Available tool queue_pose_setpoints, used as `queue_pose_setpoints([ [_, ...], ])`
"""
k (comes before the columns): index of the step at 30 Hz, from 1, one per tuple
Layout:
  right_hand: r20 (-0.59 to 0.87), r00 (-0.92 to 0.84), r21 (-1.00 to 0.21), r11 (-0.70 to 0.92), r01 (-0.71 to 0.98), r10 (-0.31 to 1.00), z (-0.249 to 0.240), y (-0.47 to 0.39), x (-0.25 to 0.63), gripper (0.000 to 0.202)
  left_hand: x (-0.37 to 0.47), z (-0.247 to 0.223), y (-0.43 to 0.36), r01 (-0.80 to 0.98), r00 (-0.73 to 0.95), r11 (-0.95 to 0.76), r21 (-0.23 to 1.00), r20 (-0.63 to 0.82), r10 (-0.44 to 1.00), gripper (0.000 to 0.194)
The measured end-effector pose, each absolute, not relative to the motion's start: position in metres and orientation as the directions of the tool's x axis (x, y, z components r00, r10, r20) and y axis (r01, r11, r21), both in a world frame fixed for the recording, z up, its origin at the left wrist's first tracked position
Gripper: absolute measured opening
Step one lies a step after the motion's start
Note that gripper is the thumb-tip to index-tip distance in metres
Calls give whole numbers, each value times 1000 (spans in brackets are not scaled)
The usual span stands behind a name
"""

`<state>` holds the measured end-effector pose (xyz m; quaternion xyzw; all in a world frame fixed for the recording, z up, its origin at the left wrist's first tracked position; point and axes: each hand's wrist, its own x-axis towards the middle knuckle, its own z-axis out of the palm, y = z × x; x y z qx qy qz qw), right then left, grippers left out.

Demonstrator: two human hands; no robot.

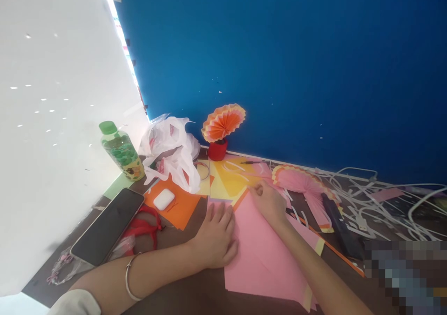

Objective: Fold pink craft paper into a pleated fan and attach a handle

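A large pink paper sheet point(265, 254) with yellow and orange edges lies on the dark table. My left hand point(218, 240) rests flat on its left edge, fingers stretched out and slightly apart. At the sheet's upper edge, my right hand point(267, 201) is closed in a pinch by the narrow orange and yellow strip point(241, 197) there; what sits between its fingertips is too small to make out. Yellow sheets point(226, 180) lie just beyond both hands. Right of my right hand is a pleated pink paper fan point(296, 180).
A green-capped bottle point(122, 152), white plastic bags point(174, 152) and a phone point(108, 226) are at left. A white case point(164, 199) sits on orange paper point(185, 210). A red pot point(217, 150) holds an orange fan point(225, 122). White cables point(363, 212) tangle at right.
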<state>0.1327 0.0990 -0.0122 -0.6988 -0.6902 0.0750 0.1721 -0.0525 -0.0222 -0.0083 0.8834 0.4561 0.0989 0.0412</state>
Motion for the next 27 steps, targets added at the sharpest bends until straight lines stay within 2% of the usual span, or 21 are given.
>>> queue_pose_setpoints([
  [3,119,90,-342,-45,939,989,-9,101,134,24,-53,-8,-22,799,563,-576,173,122,817,57],
  [7,157,161,-507,-61,860,974,3,96,141,26,-53,-12,-23,802,556,-567,189,111,824,61],
  [10,225,134,-575,20,818,965,14,84,152,30,-52,-16,-24,843,490,-508,175,137,861,66],
  [13,311,45,-575,150,804,949,18,66,167,33,-51,-18,-25,884,419,-446,138,189,888,68],
  [15,371,19,-547,202,813,929,16,52,181,32,-52,-17,-25,877,434,-464,127,209,876,65],
  [19,461,109,-571,200,796,881,0,31,211,29,-54,-11,-25,837,489,-522,165,203,848,58],
  [20,488,99,-550,218,806,867,-5,28,216,28,-54,-9,-24,835,488,-522,174,203,849,56],
  [23,525,-76,-402,325,856,848,-13,22,220,27,-52,-3,-20,844,472,-506,178,205,858,48],
  [27,442,-288,-274,434,859,849,-15,18,202,25,-45,0,-8,838,499,-527,146,190,846,45],
])
